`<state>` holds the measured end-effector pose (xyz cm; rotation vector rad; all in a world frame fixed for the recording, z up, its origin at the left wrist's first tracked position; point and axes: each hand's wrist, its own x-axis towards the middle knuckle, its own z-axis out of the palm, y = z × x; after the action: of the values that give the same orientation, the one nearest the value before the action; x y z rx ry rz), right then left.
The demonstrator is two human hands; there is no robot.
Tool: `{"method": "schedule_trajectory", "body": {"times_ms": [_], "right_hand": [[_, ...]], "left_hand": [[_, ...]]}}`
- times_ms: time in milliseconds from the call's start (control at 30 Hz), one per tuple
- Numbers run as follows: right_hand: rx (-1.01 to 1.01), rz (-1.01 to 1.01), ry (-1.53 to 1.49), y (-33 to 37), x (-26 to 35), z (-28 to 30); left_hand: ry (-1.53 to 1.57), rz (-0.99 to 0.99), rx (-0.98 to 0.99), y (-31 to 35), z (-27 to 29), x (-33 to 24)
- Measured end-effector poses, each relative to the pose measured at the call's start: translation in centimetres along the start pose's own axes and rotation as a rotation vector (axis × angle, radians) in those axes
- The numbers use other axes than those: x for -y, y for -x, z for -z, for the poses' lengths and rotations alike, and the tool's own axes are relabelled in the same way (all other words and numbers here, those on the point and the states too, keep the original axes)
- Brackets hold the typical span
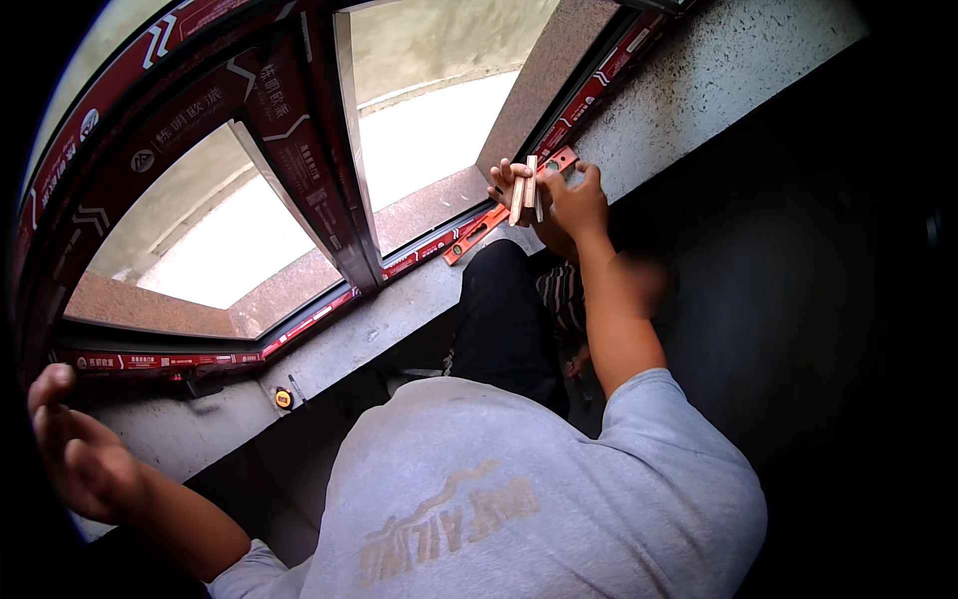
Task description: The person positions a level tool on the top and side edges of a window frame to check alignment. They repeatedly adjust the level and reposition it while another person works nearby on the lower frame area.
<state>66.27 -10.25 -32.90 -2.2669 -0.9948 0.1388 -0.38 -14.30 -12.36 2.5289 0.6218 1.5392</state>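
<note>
My left hand [88, 454] is raised at the far left, holding nothing, with its fingers apart and partly curled. It is near the left end of the sill and the red-wrapped window frame [180, 359]. My right hand [577, 205] reaches over the sill with bent fingers against a few short, thin wooden strips [529, 192]. Another person's hand [502, 178] is on the left side of these strips, its fingers spread. Below the strips, an orange-red spirit level [477, 236] lies along the bottom of the window frame, its middle hidden by the hands and strips.
A yellow and black tape measure [283, 398] sits on the grey sill [344, 349], beside a thin pen-like item [297, 387]. A person in a striped top [561, 292] is low beside my right arm. Glass panes [439, 150] stand above the sill. The right side is dark.
</note>
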Motion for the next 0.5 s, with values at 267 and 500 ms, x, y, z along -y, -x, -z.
{"method": "schedule_trajectory", "body": {"times_ms": [267, 500], "right_hand": [[0.145, -0.036, -0.109, 3.1, -1.6, -6.2], [0.274, 0.069, -1.1, 0.3, -5.7, -8.8]], "left_hand": [[0.133, 0.346, 0.005, 2.1, -15.0, -0.7], [0.104, 0.478, 0.161, 2.8, -18.9, -0.3]]}}
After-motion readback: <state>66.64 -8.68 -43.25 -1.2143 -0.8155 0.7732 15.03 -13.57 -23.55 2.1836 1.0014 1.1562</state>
